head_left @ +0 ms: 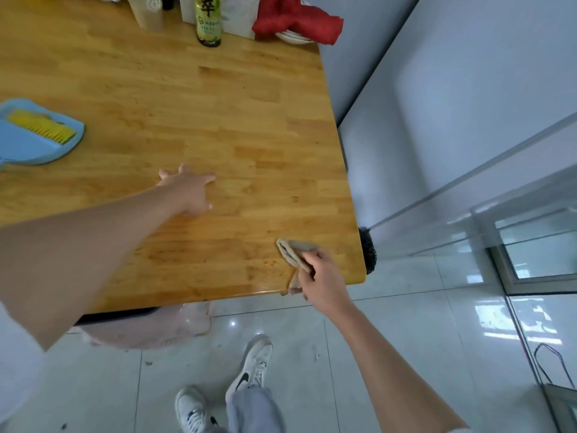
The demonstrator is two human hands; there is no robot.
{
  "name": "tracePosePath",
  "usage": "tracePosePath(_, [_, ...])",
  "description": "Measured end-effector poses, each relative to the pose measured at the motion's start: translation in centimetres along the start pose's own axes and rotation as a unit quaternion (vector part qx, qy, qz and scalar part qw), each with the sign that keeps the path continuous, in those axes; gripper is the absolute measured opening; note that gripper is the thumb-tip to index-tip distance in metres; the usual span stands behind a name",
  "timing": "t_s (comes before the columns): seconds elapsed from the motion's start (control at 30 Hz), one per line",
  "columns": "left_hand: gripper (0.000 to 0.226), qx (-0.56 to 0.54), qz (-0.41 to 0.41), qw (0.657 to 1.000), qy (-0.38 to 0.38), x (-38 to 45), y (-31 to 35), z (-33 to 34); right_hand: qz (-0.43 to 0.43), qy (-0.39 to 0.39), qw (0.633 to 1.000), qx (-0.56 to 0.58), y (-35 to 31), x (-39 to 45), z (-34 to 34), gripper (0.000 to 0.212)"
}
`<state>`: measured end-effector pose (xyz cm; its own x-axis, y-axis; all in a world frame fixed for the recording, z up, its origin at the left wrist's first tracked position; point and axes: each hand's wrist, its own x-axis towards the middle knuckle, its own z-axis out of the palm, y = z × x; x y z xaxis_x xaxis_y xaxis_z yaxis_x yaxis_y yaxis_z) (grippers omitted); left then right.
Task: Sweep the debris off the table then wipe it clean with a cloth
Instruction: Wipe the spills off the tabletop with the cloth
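- Wooden counter [193,98]: butcher-block surface in warm orange-brown, glossy near its front edge; its right front corner is rounded.
- Left hand [190,190]: fingers spread and straight, palm down, resting flat on the counter near the middle; this grip holds nothing.
- Right hand [321,276]: at the counter's right front corner, fingers curled round a cloth; this grip is closed on the cloth.
- Cloth [292,253]: beige, folded and bunched, pressed on the counter top just inside the front right corner, with one end trailing down over the front edge.
- Dustpan [28,145]: light blue, lying on the counter at the left edge of view, with a yellow comb strip [42,126] across it.
- Bottle [208,20]: yellow-green label, upright at the far side of the counter.
- Red cloth [296,20]: crumpled, draped over stacked white dishes [293,37] at the far right corner of the counter.
- Pale boxes or bags [240,17]: standing beside the bottle; detail unclear.
- Brush head [368,248]: dark bristles, showing just past the counter's right edge.
- Translucent pink bag [175,326]: under the counter's front edge.
- Floor [390,323]: glossy pale tiles, with two white trainers [253,367] on it.
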<state>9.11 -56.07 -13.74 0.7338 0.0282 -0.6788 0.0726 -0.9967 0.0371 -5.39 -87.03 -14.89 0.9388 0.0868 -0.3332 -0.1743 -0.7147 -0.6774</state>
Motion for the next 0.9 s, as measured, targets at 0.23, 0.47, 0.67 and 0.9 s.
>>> tracePosePath(0.23, [0.075, -0.009, -0.023, 1.0, 0.016, -1.1, 0.9, -0.3, 0.071, 0.168, 0.979, -0.095, -0.5, 1.9, 2.6, 0.035])
tracePosePath(0.47, [0.074, -0.026, -0.021, 0.999, 0.011, -1.9, 0.9, -0.6, -0.047, -0.004, 0.996, -0.071, -5.9, 0.9, 6.3, 0.021])
tracePosePath(0.67, [0.073, -0.038, -0.018, 0.999, 0.014, -1.4, 0.7, -0.3, 0.101, 0.152, 0.977, -0.108, -4.5, 1.5, 3.8, 0.018])
tracePosePath(0.9, [0.073, -0.032, -0.015, 0.999, 0.004, -1.7, 0.4, -0.3, -0.073, -0.043, 0.992, -0.096, -10.6, 2.9, 9.4, 0.025])
